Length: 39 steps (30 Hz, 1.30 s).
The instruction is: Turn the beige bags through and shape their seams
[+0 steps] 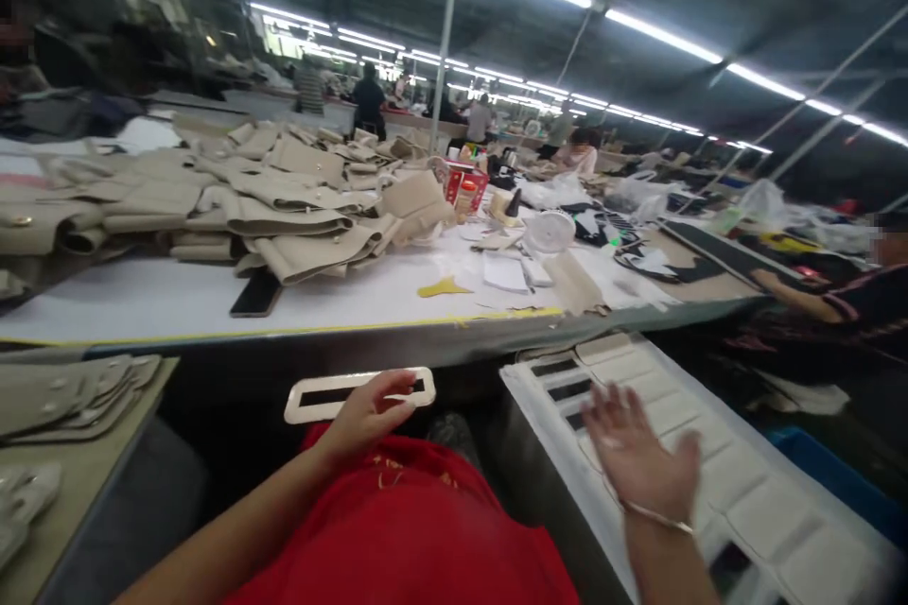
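Observation:
My left hand [373, 408] is closed on a cream oblong frame piece [312, 414] with a long slot through it, held over my lap in front of a red garment [426, 539]. The thumb and fingers curl over its right end. To the right, my right hand [642, 458] is open with fingers spread, palm partly showing, and nothing in it. It is over or on a pale board [532, 416], where several cream flat pieces [709, 454] lie in rows. Whether it touches them I cannot tell.
A white table [163, 302] runs across the front, bearing a heap of beige pieces [284, 198], a dark flat block [256, 291] and a yellow scrap [444, 287]. Stacked beige pieces [63, 392] lie at left. A co-worker's arm [801, 295] reaches in at right.

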Motion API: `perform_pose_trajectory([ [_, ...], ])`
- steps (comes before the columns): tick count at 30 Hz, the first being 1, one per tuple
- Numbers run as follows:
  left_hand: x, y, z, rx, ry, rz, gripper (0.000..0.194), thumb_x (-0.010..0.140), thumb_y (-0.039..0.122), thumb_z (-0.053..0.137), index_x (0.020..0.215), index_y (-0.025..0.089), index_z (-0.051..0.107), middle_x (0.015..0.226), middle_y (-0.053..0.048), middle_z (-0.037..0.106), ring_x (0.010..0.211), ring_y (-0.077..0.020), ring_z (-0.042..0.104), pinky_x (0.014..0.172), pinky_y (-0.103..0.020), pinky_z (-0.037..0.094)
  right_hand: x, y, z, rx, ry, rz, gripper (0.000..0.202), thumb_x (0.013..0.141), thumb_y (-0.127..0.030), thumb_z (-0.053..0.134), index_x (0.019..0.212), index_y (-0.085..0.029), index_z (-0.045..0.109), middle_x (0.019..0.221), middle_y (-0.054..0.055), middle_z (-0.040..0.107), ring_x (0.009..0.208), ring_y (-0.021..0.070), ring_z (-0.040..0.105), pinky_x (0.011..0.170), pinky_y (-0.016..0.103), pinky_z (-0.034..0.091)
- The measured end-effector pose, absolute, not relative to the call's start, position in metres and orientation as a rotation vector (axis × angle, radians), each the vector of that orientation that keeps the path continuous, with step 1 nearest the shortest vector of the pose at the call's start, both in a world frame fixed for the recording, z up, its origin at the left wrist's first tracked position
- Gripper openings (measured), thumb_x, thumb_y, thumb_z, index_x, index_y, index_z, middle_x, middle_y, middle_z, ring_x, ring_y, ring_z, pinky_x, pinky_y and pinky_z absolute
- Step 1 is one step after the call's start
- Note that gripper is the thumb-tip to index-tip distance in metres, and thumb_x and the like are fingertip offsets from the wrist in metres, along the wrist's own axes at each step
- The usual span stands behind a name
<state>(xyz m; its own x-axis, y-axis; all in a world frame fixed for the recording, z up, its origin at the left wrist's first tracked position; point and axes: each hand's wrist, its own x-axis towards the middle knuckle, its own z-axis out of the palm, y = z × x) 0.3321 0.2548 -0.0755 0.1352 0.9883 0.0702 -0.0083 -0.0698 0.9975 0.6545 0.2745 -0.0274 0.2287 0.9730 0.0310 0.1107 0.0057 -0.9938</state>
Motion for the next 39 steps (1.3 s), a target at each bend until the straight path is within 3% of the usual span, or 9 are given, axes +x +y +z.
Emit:
perform_pose_trajectory([
  [2, 0.34, 0.252, -0.069, 1.508, 1.111, 1.222, 0.037, 0.075, 0.03, 0.06, 0.111, 0.019, 0.056, 0.107, -0.007, 0.057, 0.096, -0.0185, 0.056, 0.082, -0.032, 0.049, 0.6, 0.288, -0.021, -1.048, -1.105, 1.323, 0.074, 0.074, -0.074, 0.006, 0.122, -0.036, 0.048, 0.138, 0.001, 0.038, 0.121, 0.0255, 0.042, 0.09, 0.051, 0.04],
  [6, 0.329, 0.249, -0.058, 1.732, 1.226, 1.383, 0.038, 0.076, 0.027, 0.06, 0.113, 0.021, 0.055, 0.1, -0.005, 0.054, 0.083, -0.0127, 0.054, 0.073, -0.025, 0.049, 0.482, 0.313, -0.011, -0.598, -1.042, 1.936, 0.068, 0.074, -0.074, 0.019, 0.12, -0.034, 0.05, 0.139, 0.0, 0.036, 0.124, 0.0251, 0.038, 0.093, 0.049, 0.037],
  [13, 0.267, 0.231, -0.059, 1.714, 1.658, 1.496, 0.023, 0.08, 0.03, 0.057, 0.098, 0.017, 0.063, 0.081, -0.002, 0.056, 0.07, -0.0104, 0.053, 0.066, -0.022, 0.046, 0.371, 0.312, -0.016, -0.442, -0.834, 2.419, 0.066, 0.075, -0.072, 0.03, 0.116, -0.027, 0.054, 0.13, 0.003, 0.048, 0.123, 0.0237, 0.038, 0.105, 0.045, 0.024],
  [21, 0.221, 0.211, -0.074, 1.945, 2.115, 1.186, 0.015, 0.081, 0.024, 0.048, 0.079, 0.013, 0.058, 0.077, -0.006, 0.059, 0.076, -0.015, 0.053, 0.073, -0.026, 0.044, 0.295, 0.298, -0.043, -0.524, -0.958, 2.513, 0.062, 0.078, -0.067, 0.033, 0.119, -0.026, 0.052, 0.131, 0.005, 0.047, 0.124, 0.0215, 0.037, 0.11, 0.041, 0.013],
  [29, 0.189, 0.179, -0.094, 1.288, 2.27, 1.357, 0.011, 0.081, 0.021, 0.05, 0.077, 0.015, 0.058, 0.074, -0.002, 0.055, 0.07, -0.0127, 0.05, 0.065, -0.024, 0.04, 0.264, 0.291, -0.054, -0.501, -0.904, 2.702, 0.06, 0.079, -0.068, 0.028, 0.117, -0.029, 0.052, 0.132, 0.002, 0.046, 0.123, 0.0192, 0.039, 0.107, 0.04, 0.021],
  [34, 0.186, 0.174, -0.089, 1.316, 2.091, 1.471, 0.017, 0.085, 0.025, 0.048, 0.093, 0.017, 0.061, 0.085, -0.003, 0.058, 0.081, -0.0126, 0.052, 0.075, -0.024, 0.041, 0.258, 0.293, -0.059, -0.493, -0.939, 2.707, 0.062, 0.079, -0.069, 0.024, 0.12, -0.03, 0.05, 0.133, 0.001, 0.044, 0.124, 0.0188, 0.039, 0.105, 0.04, 0.024],
  [39, 0.179, 0.165, -0.103, 1.309, 2.212, 1.276, 0.016, 0.077, 0.022, 0.056, 0.063, 0.014, 0.056, 0.085, -0.004, 0.054, 0.08, -0.0124, 0.051, 0.073, -0.024, 0.041, 0.264, 0.292, -0.07, -0.595, -1.356, 2.533, 0.062, 0.081, -0.067, 0.023, 0.125, -0.029, 0.044, 0.135, 0.004, 0.042, 0.125, 0.0207, 0.037, 0.105, 0.044, 0.023],
])
